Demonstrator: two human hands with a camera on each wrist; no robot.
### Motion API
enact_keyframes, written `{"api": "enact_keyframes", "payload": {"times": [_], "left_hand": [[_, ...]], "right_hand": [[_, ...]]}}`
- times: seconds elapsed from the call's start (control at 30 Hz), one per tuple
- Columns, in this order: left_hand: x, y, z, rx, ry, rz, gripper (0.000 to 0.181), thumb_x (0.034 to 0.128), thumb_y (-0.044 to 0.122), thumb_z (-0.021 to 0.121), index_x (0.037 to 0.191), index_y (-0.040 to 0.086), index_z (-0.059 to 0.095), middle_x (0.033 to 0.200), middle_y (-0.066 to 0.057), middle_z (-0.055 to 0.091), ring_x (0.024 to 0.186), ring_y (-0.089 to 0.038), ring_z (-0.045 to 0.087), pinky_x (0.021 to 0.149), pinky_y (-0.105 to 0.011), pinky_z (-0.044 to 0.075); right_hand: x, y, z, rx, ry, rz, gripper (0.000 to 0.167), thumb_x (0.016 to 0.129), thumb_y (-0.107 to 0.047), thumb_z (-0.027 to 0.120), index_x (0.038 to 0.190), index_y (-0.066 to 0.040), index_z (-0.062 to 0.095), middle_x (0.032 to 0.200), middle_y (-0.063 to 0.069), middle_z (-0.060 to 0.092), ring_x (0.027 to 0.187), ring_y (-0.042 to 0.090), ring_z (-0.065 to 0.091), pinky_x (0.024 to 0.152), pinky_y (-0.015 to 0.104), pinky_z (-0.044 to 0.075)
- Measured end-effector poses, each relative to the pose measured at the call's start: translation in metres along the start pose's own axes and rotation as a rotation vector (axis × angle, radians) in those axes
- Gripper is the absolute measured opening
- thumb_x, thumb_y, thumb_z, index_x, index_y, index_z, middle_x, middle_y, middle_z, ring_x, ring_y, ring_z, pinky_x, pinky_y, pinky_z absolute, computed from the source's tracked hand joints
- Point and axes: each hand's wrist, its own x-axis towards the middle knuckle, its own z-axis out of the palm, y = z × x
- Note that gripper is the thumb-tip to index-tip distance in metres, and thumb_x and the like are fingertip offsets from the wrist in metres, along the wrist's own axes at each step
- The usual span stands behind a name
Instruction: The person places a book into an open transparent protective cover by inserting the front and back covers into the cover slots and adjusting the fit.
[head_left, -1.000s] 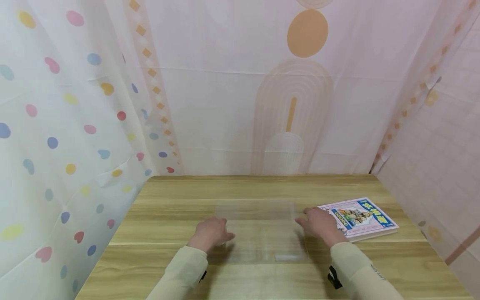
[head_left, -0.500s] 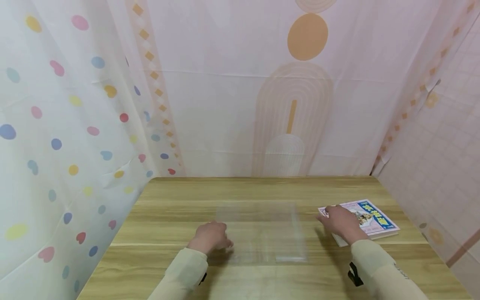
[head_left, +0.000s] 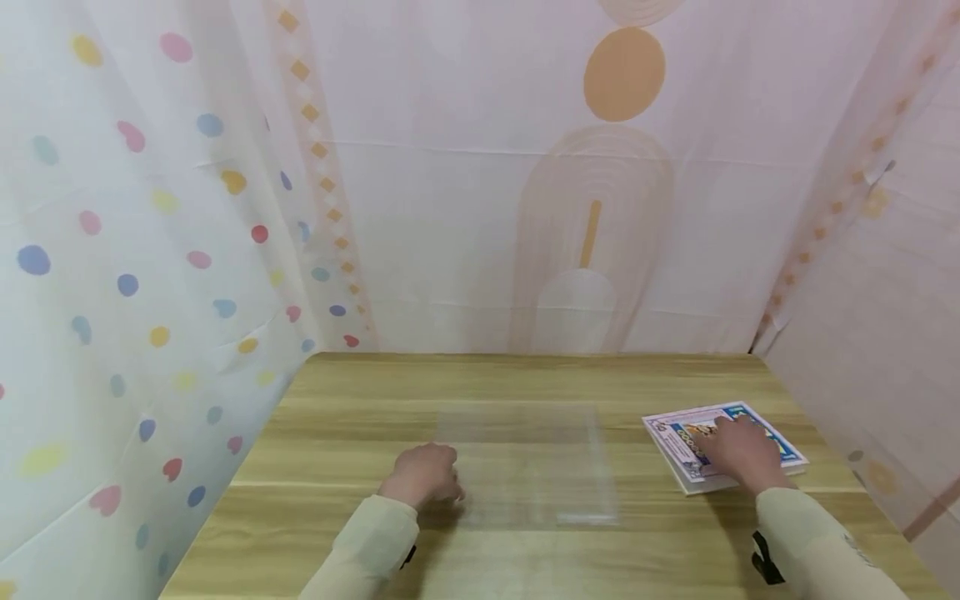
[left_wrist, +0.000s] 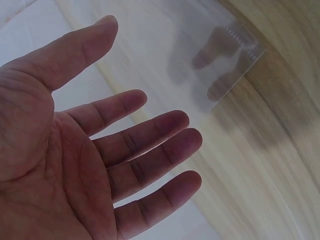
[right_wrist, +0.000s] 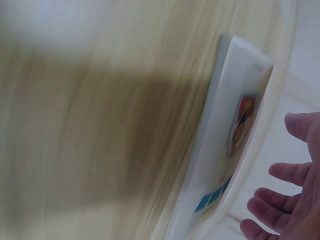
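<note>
Spotted curtain (head_left: 127, 375): white with coloured dots and hearts, hanging at 10 o'clock of the wood-grain table (head_left: 360, 392).
Left sleeve (head_left: 375, 533): pale, reaching in from 7 o'clock.
Left hand (head_left: 422, 475): at 9 o'clock of the clear plastic piece (head_left: 532, 467), by the near-left edge. Palm showing in the left wrist view, thumb held well away, fingers parted and only gently bent, gripping nothing. Contact with the plastic: cannot tell.
Clear plastic piece: flat at the middle of the table dial, see-through and faintly outlined. In the left wrist view, a square corner near the fingertips, with dark finger-like shapes showing on the surface.
Back curtain (head_left: 450, 250): pale pink, hanging at 12 o'clock, with a printed arch below an orange disc.
Book (head_left: 678, 437): flat at 3 o'clock of the plastic, well apart from it and set askew. Pink-edged cover, partly hidden, with a white edge showing toward 6 o'clock.
Right hand (head_left: 744, 452): over the cover's 4 o'clock side, fingers loose, parted and slightly curved, gripping nothing. Touching the cover or just above: cannot tell.
Black strap (head_left: 767, 560): at the right cuff, 6 o'clock of the right hand.
Right sleeve (head_left: 817, 542): pale, reaching in from 5 o'clock.
Right curtain (head_left: 885, 333): pale, hanging at 2 o'clock.
</note>
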Motion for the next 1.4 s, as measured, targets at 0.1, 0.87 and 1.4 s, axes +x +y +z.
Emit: {"api": "enact_keyframes", "payload": {"times": [0.1,0.87,1.4], "left_hand": [[0.001,0.002,0.000,0.004,0.000,0.000,0.034,0.0756,0.028,0.084,0.073,0.013,0.053,0.071,0.001,0.054,0.067,-0.018,0.054,0.064,-0.043,0.051],[0.000,0.003,-0.001,0.012,0.038,0.003,0.033,0.0747,0.027,0.082,0.071,0.013,0.052,0.067,0.002,0.052,0.063,-0.016,0.050,0.059,-0.039,0.047],[0.002,0.002,0.001,0.013,0.036,0.000,0.032,0.0739,0.028,0.083,0.073,0.013,0.055,0.067,0.001,0.053,0.063,-0.017,0.051,0.060,-0.040,0.048]], "right_hand": [[-0.001,0.016,-0.006,0.018,-0.011,0.054,0.069,0.098,-0.045,0.053,0.122,0.020,0.052,0.117,0.047,0.046,0.106,0.063,0.047,0.078,0.068,0.046],[0.008,0.047,0.001,0.094,-0.152,0.335,0.071,0.099,-0.040,0.049,0.110,0.031,0.045,0.103,0.047,0.037,0.099,0.056,0.046,0.077,0.056,0.047],[0.020,0.048,0.020,0.159,-0.054,0.484,0.081,0.101,-0.047,0.036,0.116,0.033,0.041,0.107,0.048,0.033,0.106,0.056,0.039,0.086,0.059,0.041]]}}
